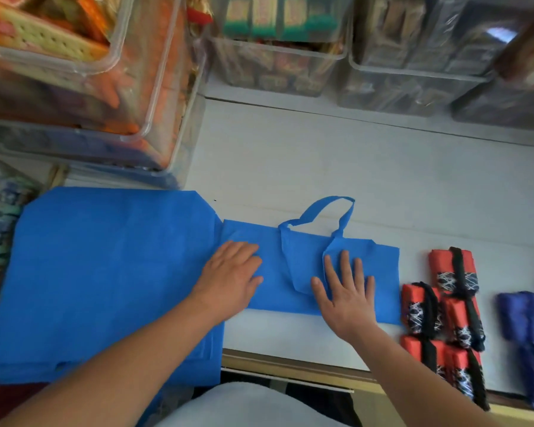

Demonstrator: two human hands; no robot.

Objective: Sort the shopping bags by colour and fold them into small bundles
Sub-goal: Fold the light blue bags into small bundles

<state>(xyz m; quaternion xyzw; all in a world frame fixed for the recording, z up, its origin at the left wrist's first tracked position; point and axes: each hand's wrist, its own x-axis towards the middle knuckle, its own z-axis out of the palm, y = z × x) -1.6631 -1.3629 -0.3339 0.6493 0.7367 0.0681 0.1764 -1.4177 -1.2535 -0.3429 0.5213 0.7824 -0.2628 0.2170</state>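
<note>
A white table (305, 155) with a pale wooden front edge (290, 366) fills the view, and its far side is lined with clear plastic tubs. The stacked tub on the left (74, 87) holds orange and yellow goods, the middle one (275, 60) has green and patterned packs, and the one on the right (413, 63) holds dark things too blurred to name. The biggest thing on the table is a flat stack of bright blue bags (105, 272) at the left, its near edge hanging over the table's front. Just right of it, touching its edge, lies the blue bag (275, 291) being worked on, folded into a long narrow strip across the middle of the table. Further right stands a cluster of red bundles (444, 306), each bound by a black strap with a white scribble print, packed close together near the strip's right end. Beyond them, at the frame's edge, sits a darker blue-violet bundle (527, 322). The left hand (232, 272) lies flat, palm down, fingers straight, on the strip's left end beside the stack. The right hand (349, 297) presses flat with fingers spread on the strip's right half, over a folded-in flap. The bag's handle loop (327, 208) sticks out past the strip's far edge onto bare table.
</note>
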